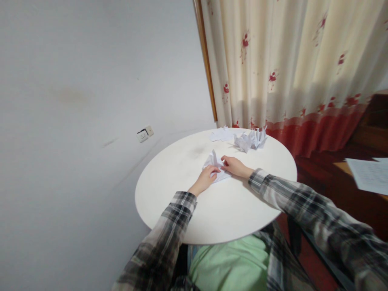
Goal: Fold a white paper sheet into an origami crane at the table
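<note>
A partly folded sheet of white paper (215, 160) rests on the round white table (163, 186), one pointed flap standing up from it. My left hand (208, 176) lies over the near left part of this paper, its fingers bent and pressing on it. At the paper's right edge, my right hand (235, 165) has its fingers curled, with thumb and fingertips gripping the paper there. Part of the folds is hidden beneath my fingers. Beyond my right hand stand several folded white paper cranes (251, 140), grouped close together.
Flat white paper sheets (223, 134) lie at the table's far edge. A pale wall with a power socket (144, 133) borders the left side. Behind hangs a cream and red curtain (273, 60). Written paper sheets (370, 174) lie on a wooden surface at the right.
</note>
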A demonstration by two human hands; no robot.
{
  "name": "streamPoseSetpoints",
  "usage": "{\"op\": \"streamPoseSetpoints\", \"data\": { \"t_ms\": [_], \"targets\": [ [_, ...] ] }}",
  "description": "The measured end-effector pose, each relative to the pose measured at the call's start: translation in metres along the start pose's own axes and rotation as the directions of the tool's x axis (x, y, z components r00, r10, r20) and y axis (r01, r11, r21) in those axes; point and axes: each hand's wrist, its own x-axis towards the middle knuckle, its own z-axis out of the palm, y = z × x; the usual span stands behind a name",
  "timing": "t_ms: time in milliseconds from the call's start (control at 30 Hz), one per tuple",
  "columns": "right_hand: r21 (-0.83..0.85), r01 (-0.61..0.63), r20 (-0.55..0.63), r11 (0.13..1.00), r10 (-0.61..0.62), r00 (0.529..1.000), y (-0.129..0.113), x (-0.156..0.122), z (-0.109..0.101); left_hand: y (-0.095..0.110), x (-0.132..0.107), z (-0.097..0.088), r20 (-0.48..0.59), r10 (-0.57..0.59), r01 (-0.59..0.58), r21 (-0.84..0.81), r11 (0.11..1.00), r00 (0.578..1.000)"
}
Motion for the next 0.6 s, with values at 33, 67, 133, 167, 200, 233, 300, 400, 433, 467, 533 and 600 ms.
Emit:
{"op": "streamPoseSetpoints", "data": {
  "t_ms": [33,67,133,167,200,233,300,400,433,467,533,600],
  "targets": [
    [0.004,0.003,-0.001,1.000,-0.003,1.000,0.0002,0.0001,0.0001,0.0003,0.0000,-0.0001,0.000,-0.001,0.001,0.002,1.000,1.000],
    [0.007,0.006,-0.002,1.000,-0.006,1.000,0.0005,0.0002,0.0003,0.0006,0.0001,-0.0001,0.000,-0.003,0.003,0.004,1.000,1.000],
    [0.008,0.008,-0.003,1.000,-0.008,1.000,0.0011,0.0004,0.0010,0.0012,0.0002,-0.0001,0.001,-0.008,0.008,0.005,1.000,1.000],
    [0.005,0.007,-0.004,1.000,-0.007,1.000,0.0014,0.0006,0.0014,0.0014,0.0002,-0.0001,0.001,-0.010,0.010,0.003,1.000,1.000],
    [0.002,0.005,-0.006,1.000,-0.005,1.000,0.0017,0.0007,0.0017,0.0015,0.0002,0.0000,0.000,-0.012,0.012,0.001,1.000,1.000],
    [-0.002,0.002,-0.008,1.000,-0.002,1.000,0.0018,0.0009,0.0020,0.0015,0.0002,0.0001,-0.001,-0.012,0.012,-0.002,1.000,1.000],
    [-0.004,-0.004,-0.007,1.000,0.004,1.000,0.0018,0.0011,0.0024,0.0011,0.0001,0.0001,-0.002,-0.012,0.012,-0.006,1.000,1.000],
    [-0.006,-0.009,-0.004,1.000,0.009,1.000,0.0014,0.0014,0.0024,0.0001,-0.0001,0.0000,-0.002,-0.007,0.007,-0.007,1.000,1.000],
    [-0.007,-0.013,-0.002,1.000,0.013,1.000,0.0012,0.0014,0.0023,-0.0001,-0.0001,-0.0001,-0.003,-0.006,0.006,-0.008,1.000,1.000],
    [-0.007,-0.015,0.000,1.000,0.015,1.000,0.0011,0.0015,0.0022,-0.0003,-0.0001,-0.0001,-0.003,-0.005,0.005,-0.009,1.000,1.000],
    [-0.005,-0.015,0.002,1.000,0.015,1.000,0.0009,0.0016,0.0019,-0.0005,0.0000,-0.0002,-0.004,-0.005,0.005,-0.010,1.000,1.000],
    [-0.003,-0.014,0.001,1.000,0.014,1.000,0.0006,0.0015,0.0016,-0.0005,0.0001,-0.0001,-0.003,-0.007,0.007,-0.010,1.000,1.000]
  ]
}}
